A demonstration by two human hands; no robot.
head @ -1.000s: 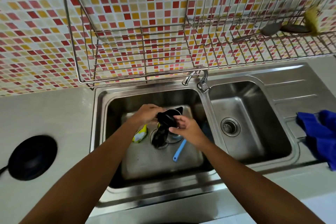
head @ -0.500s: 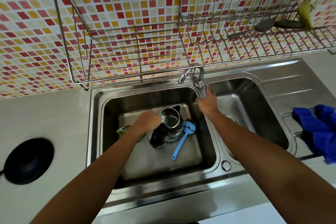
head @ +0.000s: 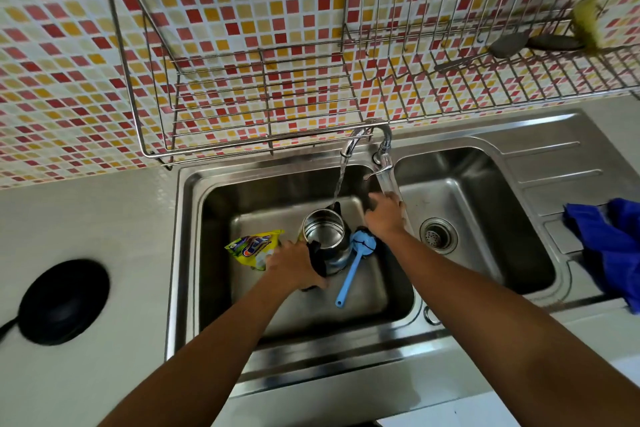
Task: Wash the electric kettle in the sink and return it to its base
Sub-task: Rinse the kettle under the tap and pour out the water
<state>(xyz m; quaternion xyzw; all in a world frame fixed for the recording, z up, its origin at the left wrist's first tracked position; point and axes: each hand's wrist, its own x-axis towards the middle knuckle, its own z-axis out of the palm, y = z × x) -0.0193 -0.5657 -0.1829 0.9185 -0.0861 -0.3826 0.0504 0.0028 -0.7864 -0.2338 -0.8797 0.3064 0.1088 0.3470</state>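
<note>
The steel electric kettle (head: 325,236) stands upright in the left sink basin (head: 214,253), lid open, with its black spout toward the wall. My left hand (head: 294,263) grips its black handle. Water runs from the tap (head: 363,135) in a thin stream that lands at the kettle's far rim. My right hand (head: 386,215) rests on the divider between the basins, below the tap lever, holding nothing. The round black kettle base (head: 64,302) lies on the counter at the far left.
A blue long-handled brush (head: 356,256) lies right of the kettle, a yellow detergent pouch (head: 254,248) left of it. The right basin (head: 485,218) has a drain strainer. A blue cloth (head: 613,246) sits on the drainboard. A wire dish rack (head: 277,80) hangs above.
My right hand let go of the kettle, reached up to the tap lever, then drew back. Water now flows. My left hand shifted onto the handle and the kettle stands with its lid open.
</note>
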